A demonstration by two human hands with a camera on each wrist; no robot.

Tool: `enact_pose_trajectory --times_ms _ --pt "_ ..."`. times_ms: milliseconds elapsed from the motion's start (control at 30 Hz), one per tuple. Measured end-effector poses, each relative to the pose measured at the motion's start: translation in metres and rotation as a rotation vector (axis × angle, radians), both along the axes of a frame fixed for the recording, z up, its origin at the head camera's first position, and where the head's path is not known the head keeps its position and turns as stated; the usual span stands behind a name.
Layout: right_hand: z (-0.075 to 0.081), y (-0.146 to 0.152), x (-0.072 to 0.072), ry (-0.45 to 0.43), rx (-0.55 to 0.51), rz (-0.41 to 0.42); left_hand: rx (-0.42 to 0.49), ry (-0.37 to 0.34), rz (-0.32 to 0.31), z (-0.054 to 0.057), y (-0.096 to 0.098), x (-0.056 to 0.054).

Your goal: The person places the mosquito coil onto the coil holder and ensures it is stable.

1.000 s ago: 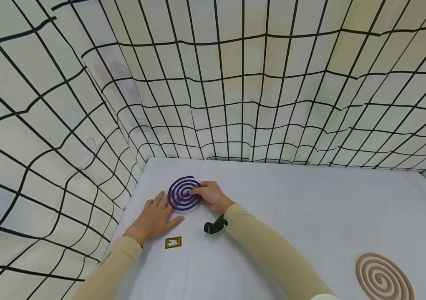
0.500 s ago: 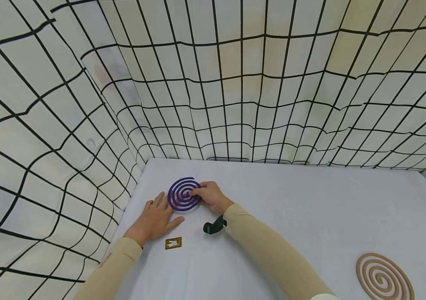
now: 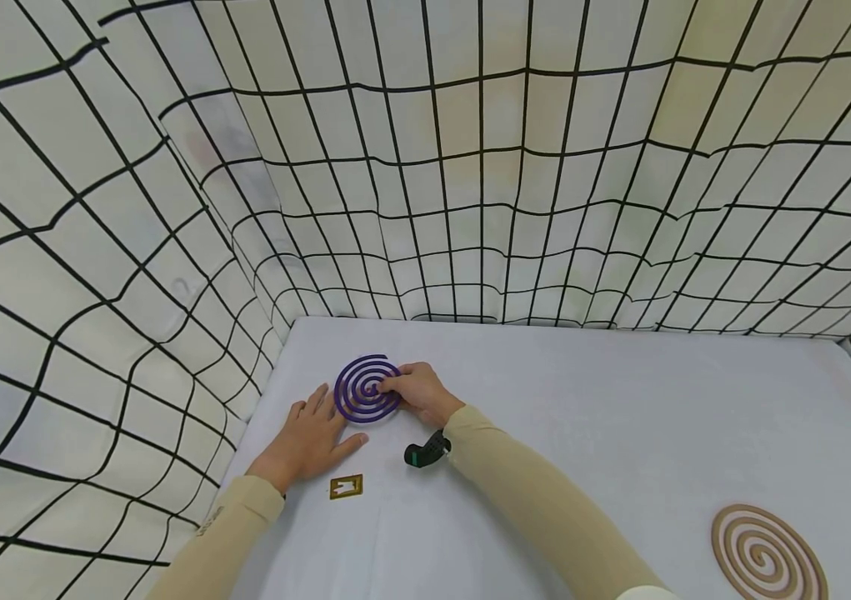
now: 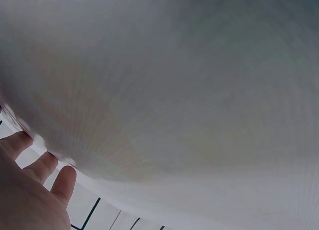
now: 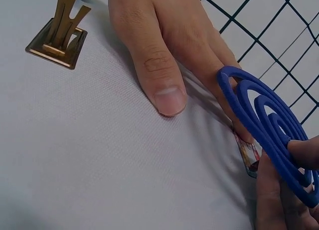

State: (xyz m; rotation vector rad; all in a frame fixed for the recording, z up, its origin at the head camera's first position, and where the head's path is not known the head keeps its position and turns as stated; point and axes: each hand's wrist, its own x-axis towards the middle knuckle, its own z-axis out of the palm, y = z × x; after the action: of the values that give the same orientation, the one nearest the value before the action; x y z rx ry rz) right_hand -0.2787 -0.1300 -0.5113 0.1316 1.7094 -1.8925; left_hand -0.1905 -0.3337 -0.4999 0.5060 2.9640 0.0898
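Note:
A purple-blue mosquito coil (image 3: pixel 370 389) is held slightly tilted over the far left of the white table. My right hand (image 3: pixel 425 393) pinches it near its centre, thumb on top and fingers beneath. My left hand (image 3: pixel 308 437) rests palm down beside it, fingers spread and straight, partly behind the coil's left edge. In the right wrist view, the left index fingertip touches a small flat piece (image 5: pixel 247 157) with a coloured edge, half hidden by the coil. A gold metal coil stand (image 5: pixel 62 33), a square plate with upright prongs, sits near the left thumb.
A brown mosquito coil (image 3: pixel 761 557) lies at the table's near right. Black netting over white sheeting (image 3: pixel 470 183) rises along the back and sides. The black wrist camera (image 3: pixel 425 452) juts from the right sleeve, low over the white tabletop (image 3: pixel 583 400).

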Motion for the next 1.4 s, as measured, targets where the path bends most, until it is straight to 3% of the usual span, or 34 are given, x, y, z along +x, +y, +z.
enact_pose_trajectory --times_ms 700,1000,1400 --pt "0.003 0.003 0.005 -0.004 0.036 -0.014 -0.01 -0.003 -0.001 -0.005 -0.002 -0.001" --pt "0.002 0.009 0.001 -0.003 0.031 -0.019 -0.014 0.018 -0.007 0.001 -0.002 0.0" --pt "0.007 0.028 0.003 -0.063 -0.035 -0.029 -0.037 0.036 -0.038 0.008 -0.006 -0.001"
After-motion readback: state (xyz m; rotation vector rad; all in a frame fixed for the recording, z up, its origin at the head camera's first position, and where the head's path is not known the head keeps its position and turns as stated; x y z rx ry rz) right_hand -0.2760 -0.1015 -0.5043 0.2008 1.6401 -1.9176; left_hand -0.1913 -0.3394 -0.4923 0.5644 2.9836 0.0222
